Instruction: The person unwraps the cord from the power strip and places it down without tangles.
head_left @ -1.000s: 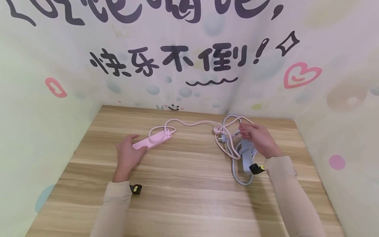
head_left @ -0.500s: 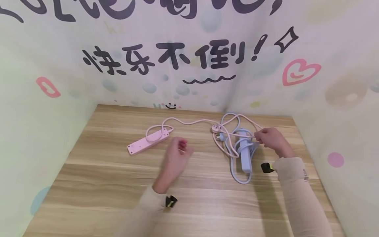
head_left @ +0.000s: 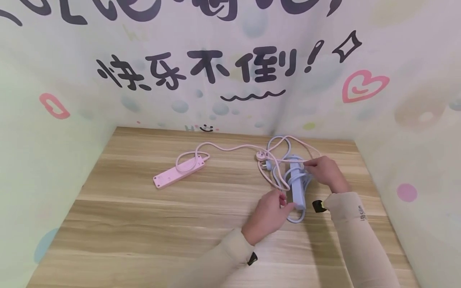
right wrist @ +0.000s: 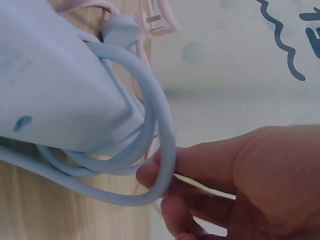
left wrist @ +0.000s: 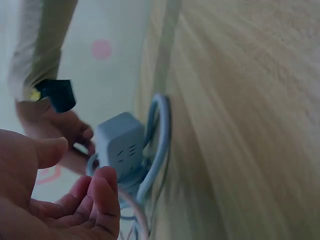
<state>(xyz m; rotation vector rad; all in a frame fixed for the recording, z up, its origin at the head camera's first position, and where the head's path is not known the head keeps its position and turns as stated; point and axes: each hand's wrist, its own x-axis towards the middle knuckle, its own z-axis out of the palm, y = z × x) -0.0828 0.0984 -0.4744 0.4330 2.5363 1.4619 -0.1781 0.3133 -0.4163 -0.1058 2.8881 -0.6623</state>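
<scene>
My right hand (head_left: 325, 171) pinches the pink cord (head_left: 230, 150) at the far side of the blue power strip (head_left: 297, 193). In the right wrist view, a loop of blue cord (right wrist: 167, 130) passes in front of those fingertips. Next to the blue strip's near end is my left hand (head_left: 267, 215), fingers loosely curled. The left wrist view shows a gap between its thumb and fingers, with nothing held. The blue strip lies with its cord wound round it. A pink power strip (head_left: 176, 174) lies at the left, its cord running right into the blue cord's coils.
The pink plug (head_left: 261, 155) and blue plug (head_left: 267, 165) lie close together among the crossed cords. Printed walls (head_left: 201, 108) close off the back and sides of the wooden table (head_left: 144, 228).
My left hand has left the pink strip and swung right to the blue strip. My right hand has gone from hovering over the blue strip to pinching the pink cord.
</scene>
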